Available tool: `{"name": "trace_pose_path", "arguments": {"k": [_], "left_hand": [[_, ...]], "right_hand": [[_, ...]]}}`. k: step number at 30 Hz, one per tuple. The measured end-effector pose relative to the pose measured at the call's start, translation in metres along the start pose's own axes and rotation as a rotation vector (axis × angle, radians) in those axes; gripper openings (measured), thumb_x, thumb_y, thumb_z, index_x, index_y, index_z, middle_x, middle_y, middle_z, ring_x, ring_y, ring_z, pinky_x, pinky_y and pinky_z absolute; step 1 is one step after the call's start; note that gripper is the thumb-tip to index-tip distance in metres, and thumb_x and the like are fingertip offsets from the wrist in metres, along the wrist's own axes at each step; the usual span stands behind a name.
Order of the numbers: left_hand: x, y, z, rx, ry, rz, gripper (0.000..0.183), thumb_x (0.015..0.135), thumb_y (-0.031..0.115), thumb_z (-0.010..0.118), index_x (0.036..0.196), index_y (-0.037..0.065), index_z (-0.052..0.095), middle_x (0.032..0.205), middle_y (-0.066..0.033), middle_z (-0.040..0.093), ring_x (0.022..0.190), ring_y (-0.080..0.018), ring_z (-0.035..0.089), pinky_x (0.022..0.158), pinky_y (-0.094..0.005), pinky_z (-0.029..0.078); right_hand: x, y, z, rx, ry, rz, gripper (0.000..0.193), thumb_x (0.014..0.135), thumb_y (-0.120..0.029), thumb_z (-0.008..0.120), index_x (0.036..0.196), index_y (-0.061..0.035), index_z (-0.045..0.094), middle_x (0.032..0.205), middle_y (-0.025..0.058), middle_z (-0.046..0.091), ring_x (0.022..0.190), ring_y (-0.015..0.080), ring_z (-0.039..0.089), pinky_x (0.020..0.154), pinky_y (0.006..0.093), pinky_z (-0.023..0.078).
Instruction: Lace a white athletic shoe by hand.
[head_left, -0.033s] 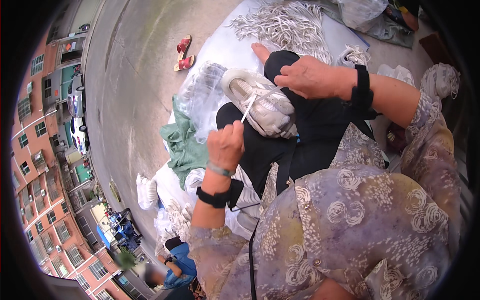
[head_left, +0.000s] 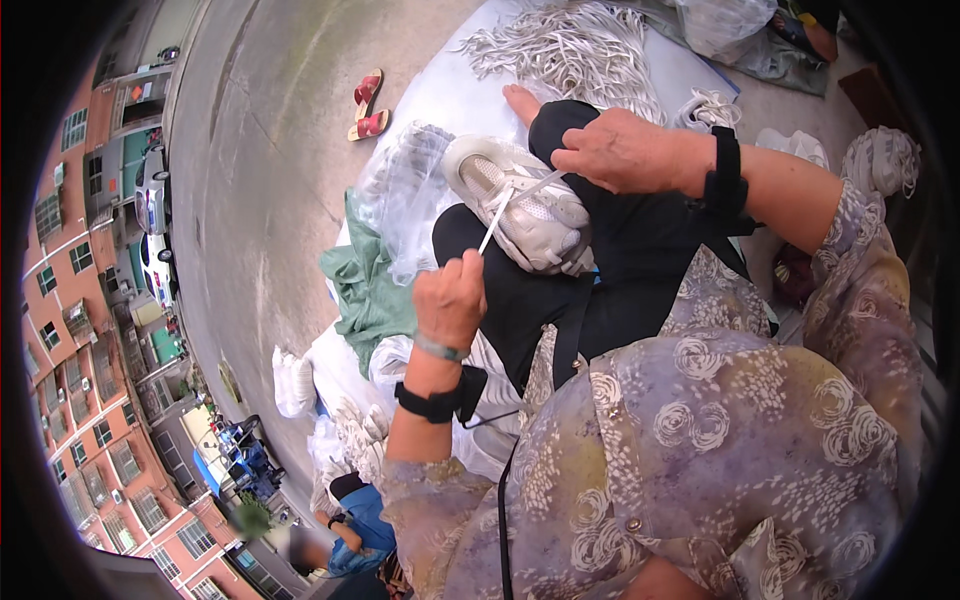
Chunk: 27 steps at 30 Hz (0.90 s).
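A white sneaker [head_left: 545,228] rests across my black-trousered thighs. A flat white shoelace [head_left: 494,226] comes out of its upper in two ends, pulled apart to either side. My left hand [head_left: 450,302], to the near left of the shoe, is closed on one end, which runs straight and taut. Beyond the shoe on the right, my right hand [head_left: 622,152] is closed on the other end, its fingertips pinched together. Neither hand touches the shoe's body.
A pile of loose white laces [head_left: 565,55] lies on a white sheet ahead. Clear plastic bags [head_left: 405,190] and a green cloth [head_left: 365,285] are at the left. More white shoes [head_left: 880,162] stand at the right. Red sandals [head_left: 368,107] lie on the pavement; another person [head_left: 365,520] is at lower left.
My left hand has shifted very slightly toward me with its lace end. The shoe and my right hand look the same.
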<state>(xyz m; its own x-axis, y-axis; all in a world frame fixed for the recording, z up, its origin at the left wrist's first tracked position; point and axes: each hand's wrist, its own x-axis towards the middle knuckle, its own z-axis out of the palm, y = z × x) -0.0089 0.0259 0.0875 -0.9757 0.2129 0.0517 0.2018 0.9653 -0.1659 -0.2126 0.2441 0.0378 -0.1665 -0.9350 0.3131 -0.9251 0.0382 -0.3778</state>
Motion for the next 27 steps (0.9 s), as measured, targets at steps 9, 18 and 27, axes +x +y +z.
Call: {"name": "trace_pose_path", "arguments": {"k": [9, 18, 27], "left_hand": [[-0.132, -0.007, 0.037, -0.064, 0.027, -0.412, 0.008, 0.076, 0.005, 0.054, 0.084, 0.008, 0.056, 0.06, -0.0091, 0.051, 0.051, -0.0279, 0.052, 0.047, -0.0386, 0.038], [-0.339, 0.01, 0.071, -0.219, -0.258, -1.065, 0.018, 0.083, 0.018, 0.047, 0.086, 0.004, 0.058, 0.078, -0.0154, 0.06, 0.075, -0.0352, 0.057, 0.067, -0.0425, 0.045], [-0.499, -0.01, 0.002, -0.22, -0.271, -1.394, 0.017, 0.078, 0.017, 0.05, 0.08, 0.002, 0.058, 0.073, -0.021, 0.057, 0.068, -0.0387, 0.053, 0.061, -0.0414, 0.041]], "right_hand": [[-0.057, 0.073, -0.011, -0.053, 0.038, 0.167, 0.012, 0.076, -0.004, 0.051, 0.088, -0.0082, 0.051, 0.074, 0.0118, 0.053, 0.07, 0.032, 0.055, 0.058, 0.0378, 0.044], [-0.251, 0.205, -0.098, -0.425, 0.204, 0.689, 0.025, 0.087, -0.019, 0.052, 0.106, -0.0026, 0.058, 0.103, 0.0145, 0.061, 0.097, 0.0263, 0.058, 0.084, 0.0316, 0.044], [-0.339, 0.248, -0.168, -0.193, 0.236, 1.192, 0.034, 0.09, -0.021, 0.041, 0.111, 0.0015, 0.053, 0.108, 0.0159, 0.057, 0.105, 0.0261, 0.053, 0.091, 0.0327, 0.039]]}}
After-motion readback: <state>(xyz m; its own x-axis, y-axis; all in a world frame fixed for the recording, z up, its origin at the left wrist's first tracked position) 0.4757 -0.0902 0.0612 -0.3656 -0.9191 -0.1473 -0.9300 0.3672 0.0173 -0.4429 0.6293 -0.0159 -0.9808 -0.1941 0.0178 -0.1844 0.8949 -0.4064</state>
